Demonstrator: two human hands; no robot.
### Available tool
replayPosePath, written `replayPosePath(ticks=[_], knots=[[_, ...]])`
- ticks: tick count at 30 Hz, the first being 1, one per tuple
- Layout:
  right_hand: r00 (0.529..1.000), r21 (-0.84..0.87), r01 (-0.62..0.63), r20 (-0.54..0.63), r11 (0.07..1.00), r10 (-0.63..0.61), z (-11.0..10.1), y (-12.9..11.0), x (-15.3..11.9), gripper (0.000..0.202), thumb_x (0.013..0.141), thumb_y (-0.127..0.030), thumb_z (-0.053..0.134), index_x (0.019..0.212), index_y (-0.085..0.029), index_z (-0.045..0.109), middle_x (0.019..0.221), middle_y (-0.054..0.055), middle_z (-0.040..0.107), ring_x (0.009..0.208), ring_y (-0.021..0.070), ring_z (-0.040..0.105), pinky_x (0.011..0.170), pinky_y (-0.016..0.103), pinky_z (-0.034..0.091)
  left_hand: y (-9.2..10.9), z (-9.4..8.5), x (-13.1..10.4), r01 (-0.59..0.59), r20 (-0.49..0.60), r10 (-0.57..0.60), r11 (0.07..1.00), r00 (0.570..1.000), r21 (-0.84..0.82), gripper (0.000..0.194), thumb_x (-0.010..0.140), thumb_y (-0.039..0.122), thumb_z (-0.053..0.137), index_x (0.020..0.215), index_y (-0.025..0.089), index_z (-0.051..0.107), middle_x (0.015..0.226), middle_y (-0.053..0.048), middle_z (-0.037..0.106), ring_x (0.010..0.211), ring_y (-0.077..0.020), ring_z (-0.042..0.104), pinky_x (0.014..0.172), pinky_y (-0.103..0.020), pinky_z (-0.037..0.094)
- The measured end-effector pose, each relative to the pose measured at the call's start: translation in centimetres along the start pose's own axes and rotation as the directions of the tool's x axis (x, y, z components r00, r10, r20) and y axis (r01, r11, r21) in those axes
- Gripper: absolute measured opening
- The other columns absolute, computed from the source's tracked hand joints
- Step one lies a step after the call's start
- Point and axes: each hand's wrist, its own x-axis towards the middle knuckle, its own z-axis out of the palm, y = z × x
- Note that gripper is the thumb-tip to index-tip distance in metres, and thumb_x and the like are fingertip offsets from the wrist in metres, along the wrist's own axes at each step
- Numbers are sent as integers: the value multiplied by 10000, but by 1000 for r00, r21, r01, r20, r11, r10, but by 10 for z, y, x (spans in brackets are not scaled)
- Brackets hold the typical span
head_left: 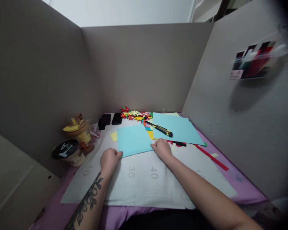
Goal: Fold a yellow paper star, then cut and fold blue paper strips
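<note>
A light blue sheet of paper (133, 140) lies in front of me, folded or stacked along its near edge. My left hand (110, 160) has its fingers closed on the near left corner. At the near right corner, my right hand (161, 148) pinches the same paper. Farther right rest larger light blue sheets (182, 129), with a yellow-and-black utility knife (161, 128) lying across their left part. The undersides of both hands' grips are hidden.
Colourful folded paper stars (134, 114) line the back, beside a black phone (116, 118). Cups (70, 152) stand at left. A red paper strip (213, 158) and scraps lie at right. Grey partitions (146, 67) enclose the white-sheeted table (144, 188).
</note>
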Motion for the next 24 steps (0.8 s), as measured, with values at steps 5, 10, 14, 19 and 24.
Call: replayPosePath(ticks=[5,10,14,19,24], knots=[[1000,-1,-6,0,1000,6,-2,-1,-1,293,839,-367,500,688,-180,669,917,114,608,878,251,511,716,329,385,0,0,0,5,1,-5,1000,1000,2,310,744,468,528,639,195,630,743,-62,669,704,-203,583,518,-275,251],[1000,18,-24,-11,1000,24,-5,-3,-3,207,822,-352,528,767,-183,634,899,94,597,877,241,506,714,319,360,-2,1,-1,-29,-29,30,999,999,19,284,758,449,538,640,199,604,743,-44,636,716,-198,570,534,-271,287],[999,34,-37,-25,999,38,-6,-4,-4,159,814,-347,538,813,-195,583,884,71,594,866,233,505,698,310,342,-8,6,5,-223,-82,222,975,972,0,181,787,336,552,878,231,667,966,-44,623,879,-200,561,708,-274,399],[998,35,-54,-25,998,55,-4,-4,-3,147,812,-345,546,813,-199,562,871,68,590,859,232,505,697,312,333,-13,10,18,-422,4,423,903,906,80,282,850,296,477,1007,352,705,1312,-21,492,1087,-265,469,873,-360,402],[997,73,-56,-54,996,60,-11,-5,-3,128,813,-304,541,870,-194,576,887,65,596,872,234,507,726,319,358,-11,9,21,-366,109,352,914,930,173,329,858,339,462,1130,393,639,1398,-28,413,1121,-304,428,847,-391,411]])
